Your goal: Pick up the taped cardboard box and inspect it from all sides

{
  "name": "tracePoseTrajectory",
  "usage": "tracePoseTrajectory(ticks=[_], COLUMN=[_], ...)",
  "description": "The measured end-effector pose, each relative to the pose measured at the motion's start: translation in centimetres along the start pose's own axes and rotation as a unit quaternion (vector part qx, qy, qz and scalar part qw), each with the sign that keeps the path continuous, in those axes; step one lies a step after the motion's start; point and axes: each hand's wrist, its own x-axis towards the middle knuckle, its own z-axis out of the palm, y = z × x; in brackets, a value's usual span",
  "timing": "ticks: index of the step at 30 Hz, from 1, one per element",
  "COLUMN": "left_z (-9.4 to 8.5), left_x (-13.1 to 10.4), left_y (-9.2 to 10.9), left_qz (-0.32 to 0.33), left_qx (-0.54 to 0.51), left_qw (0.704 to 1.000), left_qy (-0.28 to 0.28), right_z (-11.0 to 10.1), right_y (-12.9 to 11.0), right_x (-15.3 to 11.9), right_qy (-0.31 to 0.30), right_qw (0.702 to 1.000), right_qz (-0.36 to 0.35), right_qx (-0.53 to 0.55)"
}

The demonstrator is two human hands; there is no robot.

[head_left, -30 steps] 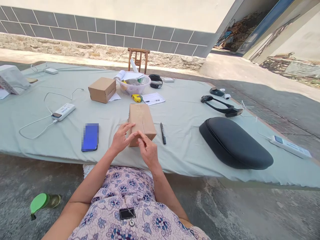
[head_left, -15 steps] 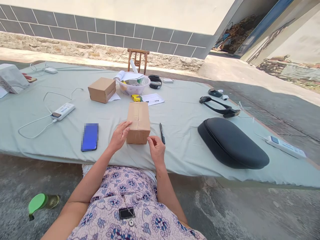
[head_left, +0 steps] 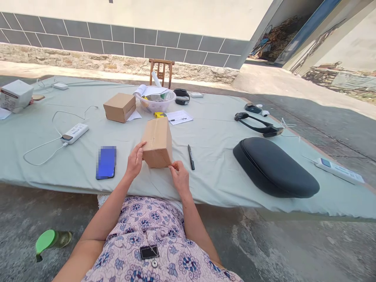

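In front of me on the cloth-covered table, a small brown cardboard box [head_left: 158,143] stands turned and slightly tilted, with a taped seam along its top. Against its left side, my left hand [head_left: 135,159] grips it, thumb near the top edge and fingers down the side. At the lower front right corner, my right hand [head_left: 179,176] is closed in a pinch. Anything thin between those fingertips is too small to make out. A black pen [head_left: 191,157] lies just right of the box, and a blue-screened phone [head_left: 106,162] to the left.
Farther back are a second cardboard box [head_left: 120,107], a plastic basket [head_left: 155,105] of items, a yellow tape measure [head_left: 160,114] and paper. A black case [head_left: 274,166] and headset [head_left: 255,124] occupy the right. At left lie a cabled power bank [head_left: 75,133] and a white box [head_left: 17,96] touched by another person's fingers.
The cardboard box has turned and tilted, its top shifting left. My left hand moved slightly left onto its side; my right pinch followed the corner left. The white box at far left has turned.
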Motion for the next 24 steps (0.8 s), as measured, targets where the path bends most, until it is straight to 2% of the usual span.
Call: tracePoseTrajectory(ticks=[4,7,11,16,18,22,24], left_z=[0.0,0.2,0.9,2.2,2.6,2.9,3.0], left_x=[-0.1,-0.2,-0.6,-1.9,-2.5,-3.1,-3.2], left_y=[-0.1,-0.2,0.0,0.9,1.4,2.4,2.9], left_qz=[-0.053,-0.049,0.008,0.023,0.046,0.145,0.175], left_qx=[-0.074,-0.082,0.035,0.104,0.137,0.233,0.283], left_qw=[0.996,0.995,0.999,0.994,0.989,0.961,0.942], left_qy=[0.006,-0.003,0.021,-0.002,0.008,0.035,0.034], right_z=[-0.6,-1.5,-2.5,-2.6,-2.5,-2.7,-2.8], right_y=[-0.9,-1.6,-3.1,-5.0,-5.5,-6.2,-6.4], right_x=[-0.1,-0.1,-0.5,-1.1,-1.3,-1.3,-1.3], right_qy=[0.07,0.122,0.177,0.178,0.184,0.187,0.184], right_qw=[0.995,0.986,0.973,0.968,0.966,0.967,0.967], right_qz=[-0.031,-0.045,-0.076,-0.127,-0.126,-0.105,-0.104], right_qx=[0.063,0.107,0.129,0.124,0.13,0.138,0.142])
